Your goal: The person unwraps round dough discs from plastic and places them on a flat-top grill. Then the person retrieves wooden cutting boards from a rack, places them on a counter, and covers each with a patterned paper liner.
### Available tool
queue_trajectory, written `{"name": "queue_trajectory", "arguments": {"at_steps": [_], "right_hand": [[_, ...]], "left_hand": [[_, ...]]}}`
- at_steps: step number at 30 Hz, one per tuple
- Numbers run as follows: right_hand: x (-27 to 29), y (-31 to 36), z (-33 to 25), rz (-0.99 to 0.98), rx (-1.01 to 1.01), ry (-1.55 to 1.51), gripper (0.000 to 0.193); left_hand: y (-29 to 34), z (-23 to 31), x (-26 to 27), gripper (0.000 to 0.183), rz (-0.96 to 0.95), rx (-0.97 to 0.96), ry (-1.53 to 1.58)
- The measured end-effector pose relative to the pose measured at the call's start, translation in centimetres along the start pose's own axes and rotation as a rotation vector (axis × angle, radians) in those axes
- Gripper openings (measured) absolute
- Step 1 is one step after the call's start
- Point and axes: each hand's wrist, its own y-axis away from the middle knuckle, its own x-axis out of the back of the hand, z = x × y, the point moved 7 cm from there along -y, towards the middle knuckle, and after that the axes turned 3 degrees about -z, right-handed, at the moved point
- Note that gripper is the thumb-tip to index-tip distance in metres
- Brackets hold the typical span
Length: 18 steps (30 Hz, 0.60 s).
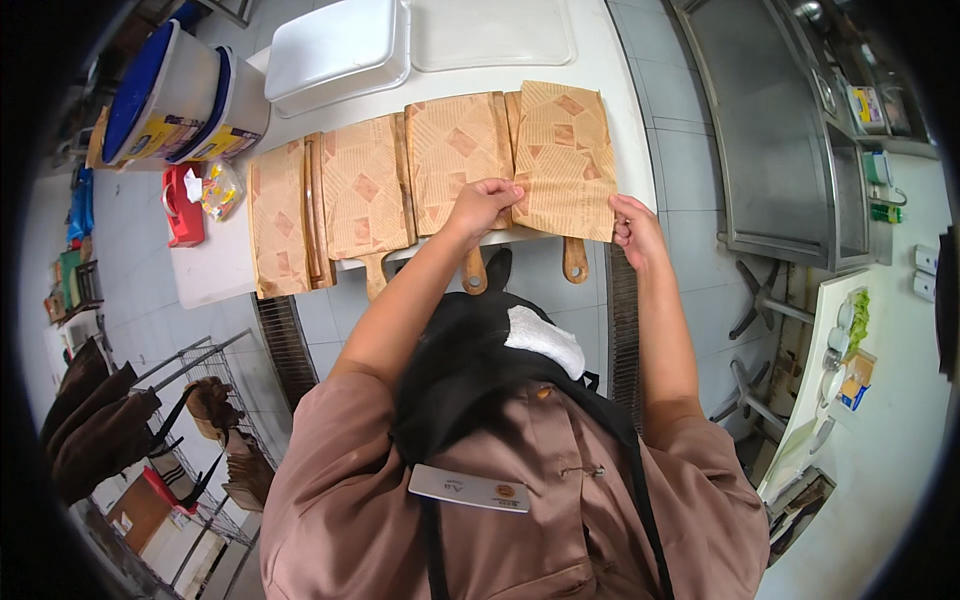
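Note:
My left hand [486, 208] pinches the left edge of a brown newsprint-patterned paper sheet [565, 155]. At its lower right corner, my right hand [638, 232] grips the same sheet between thumb and fingers. The sheet covers most of a wooden serving board [575, 262], whose holed handle sticks out over the table's near edge. Left of it lie more boards, also covered with patterned paper: one with its handle [474, 272] below my left wrist, another with its handle [375, 272] by my left forearm. A further paper sheet [280, 215] lies at the far left of the row.
On the white table [215, 275] stand a white plastic tub [335, 55] and a flat translucent lid [490, 35] behind the boards. Blue-lidded buckets [165, 90], a red tape dispenser [183, 208] and a small bag [220, 190] are at left. A steel cabinet [765, 130] stands to the right.

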Motion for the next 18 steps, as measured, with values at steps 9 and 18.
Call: {"name": "queue_trajectory", "arguments": {"at_steps": [9,18], "right_hand": [[-1.8,-0.9,-3.9,-0.007,0.195,-0.160,0.018],[0.6,-2.0,0.2,0.060,0.093,0.115,0.020]], "left_hand": [[-1.9,2.5,-2.5,0.015,-0.140,-0.081,0.342],[-2.0,-3.3,-2.4,0.014,0.064,-0.025,0.145]]}}
